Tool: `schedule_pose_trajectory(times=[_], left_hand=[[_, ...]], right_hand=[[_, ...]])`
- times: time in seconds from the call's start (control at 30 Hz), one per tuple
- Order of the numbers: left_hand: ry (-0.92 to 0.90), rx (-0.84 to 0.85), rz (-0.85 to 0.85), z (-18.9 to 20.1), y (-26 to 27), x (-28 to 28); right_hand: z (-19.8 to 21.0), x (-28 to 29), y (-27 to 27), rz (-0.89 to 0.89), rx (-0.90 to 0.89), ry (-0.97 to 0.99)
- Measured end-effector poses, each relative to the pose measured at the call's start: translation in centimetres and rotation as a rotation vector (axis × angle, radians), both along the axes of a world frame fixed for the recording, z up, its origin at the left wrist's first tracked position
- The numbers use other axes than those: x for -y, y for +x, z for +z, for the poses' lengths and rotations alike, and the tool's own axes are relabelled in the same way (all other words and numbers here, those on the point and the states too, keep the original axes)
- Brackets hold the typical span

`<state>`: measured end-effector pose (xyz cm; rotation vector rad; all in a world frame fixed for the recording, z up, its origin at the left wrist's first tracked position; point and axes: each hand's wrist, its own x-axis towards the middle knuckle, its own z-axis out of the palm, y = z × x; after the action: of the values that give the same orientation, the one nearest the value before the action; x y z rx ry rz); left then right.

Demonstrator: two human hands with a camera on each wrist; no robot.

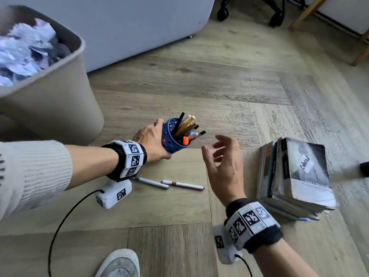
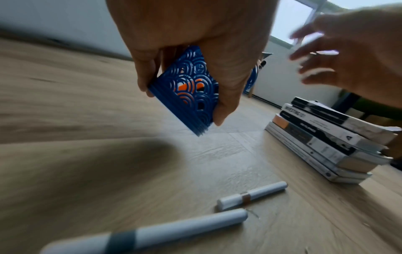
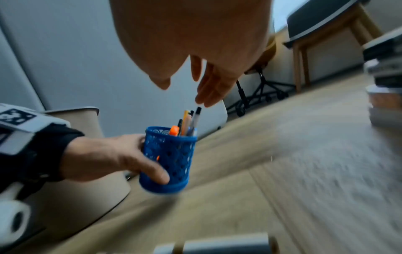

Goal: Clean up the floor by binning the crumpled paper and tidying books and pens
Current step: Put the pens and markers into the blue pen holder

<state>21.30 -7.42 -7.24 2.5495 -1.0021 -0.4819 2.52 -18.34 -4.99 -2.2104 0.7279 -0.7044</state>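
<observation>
The left hand grips a blue pen holder, a round plastic cup with a cut-out scallop lattice and a ribbed base band; its fingers and thumb curl round the wall, and the cup is tilted, its base lifted off the pale wood-plank floor in the left wrist view. Pens and pencils bristle from its mouth: slim black, yellow and cream barrels plus a stubby orange cap. The right hand hovers just beside the holder, holding nothing, its fingers spread and loosely bent. Two slender white marker pens lie on the floor below the left wrist, end to end and nearly touching: one with a grey band, one with a brown band. To the right of the right hand stands a stack of paperback books, roughly squared, with soft worn covers; the top one is grey and black with a small white label. At the left edge of the head view sits a beige smooth-walled plastic bin, heaped with crumpled white paper. A grey shoe toe shows at the bottom edge.
</observation>
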Motion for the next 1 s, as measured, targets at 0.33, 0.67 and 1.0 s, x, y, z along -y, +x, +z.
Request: schedule_pose_trajectory(times=[0.33,0.67,1.0], left_hand=[[0.038,0.046,0.105,1.2,1.6,-6.4],[0.094,0.058,0.298,1.0,2.3,-13.3],[0.138,0.032,0.27,1.5,1.7,-12.8]], right_hand=[[-9.3,-4.6,-1.7,0.24,-0.691,-0.379],[-9.2,-12.6,5.0,0.289,-0.719,-0.125],[-8.4,-7.6,3.4,0.114,-0.561,-0.01]])
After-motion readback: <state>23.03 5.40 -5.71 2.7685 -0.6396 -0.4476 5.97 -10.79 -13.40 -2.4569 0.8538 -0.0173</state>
